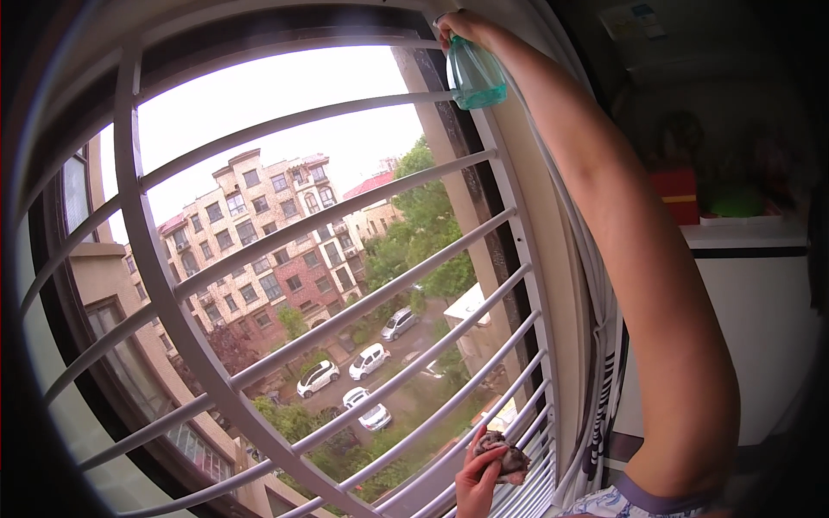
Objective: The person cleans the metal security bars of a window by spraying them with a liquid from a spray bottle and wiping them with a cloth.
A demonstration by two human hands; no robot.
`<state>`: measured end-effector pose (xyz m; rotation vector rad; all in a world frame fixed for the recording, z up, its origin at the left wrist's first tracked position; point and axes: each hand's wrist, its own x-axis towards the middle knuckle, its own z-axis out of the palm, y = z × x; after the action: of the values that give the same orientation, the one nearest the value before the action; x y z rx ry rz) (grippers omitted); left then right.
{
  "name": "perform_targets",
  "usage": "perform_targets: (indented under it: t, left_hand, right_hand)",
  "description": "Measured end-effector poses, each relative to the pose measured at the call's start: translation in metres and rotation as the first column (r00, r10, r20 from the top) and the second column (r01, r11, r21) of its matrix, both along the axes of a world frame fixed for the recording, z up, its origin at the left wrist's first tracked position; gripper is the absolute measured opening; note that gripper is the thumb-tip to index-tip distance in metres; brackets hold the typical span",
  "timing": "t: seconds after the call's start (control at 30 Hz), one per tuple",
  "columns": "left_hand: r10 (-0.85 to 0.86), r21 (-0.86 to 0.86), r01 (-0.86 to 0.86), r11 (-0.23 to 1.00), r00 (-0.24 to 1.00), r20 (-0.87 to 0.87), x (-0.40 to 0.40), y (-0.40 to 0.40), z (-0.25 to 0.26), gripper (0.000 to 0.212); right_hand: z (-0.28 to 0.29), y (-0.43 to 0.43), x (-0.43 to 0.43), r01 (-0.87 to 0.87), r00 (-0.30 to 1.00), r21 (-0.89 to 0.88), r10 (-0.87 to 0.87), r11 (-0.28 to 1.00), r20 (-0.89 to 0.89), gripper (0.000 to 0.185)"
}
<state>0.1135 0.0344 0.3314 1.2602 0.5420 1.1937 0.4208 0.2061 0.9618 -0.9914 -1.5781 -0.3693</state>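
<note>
Raised high at the top right of the window, my right hand [458, 27] grips the neck of a translucent green spray bottle [476, 74]; liquid shows in its lower part. The nozzle is hidden by the hand and the dark frame. Low down, my left hand [478, 476] holds a crumpled, dirty grey cloth [502, 458] between thumb and fingers, in front of the lower bars. White metal window bars [353, 259] run across the window between me and the outdoors.
A curtain [599, 278] hangs along the window's right side. Behind my raised arm stands a white counter [745, 236] with a red box [673, 193] and a green item on it. Outside are an apartment building [259, 226], trees and parked cars [369, 361].
</note>
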Motion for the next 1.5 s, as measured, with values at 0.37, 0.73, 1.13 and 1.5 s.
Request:
perform_targets:
  t: [0.37,0.73,1.13,1.5]
  left_hand:
    - [0.041,0.218,-0.056,0.974,0.996,0.076,0.011,0.007,-0.017,0.025]
    - [-0.124,0.027,0.122,0.992,0.986,0.112,0.003,0.005,-0.010,0.027]
    - [-0.087,0.217,0.070,0.974,0.994,0.071,0.007,0.011,-0.015,0.026]
    - [-0.141,0.178,0.122,0.977,0.985,0.102,0.010,0.013,-0.022,0.027]
  right_hand:
    - [-0.018,0.020,0.008,-0.240,0.971,-0.082,0.241,0.967,0.003,0.019]
    - [0.031,0.039,0.008,-0.134,0.987,-0.104,0.143,0.985,0.079,0.029]
    - [0.030,0.022,0.008,-0.123,0.983,-0.241,0.151,0.963,0.102,0.026]
    - [-0.006,0.041,0.005,0.158,0.969,-0.210,-0.111,0.965,0.219,0.022]
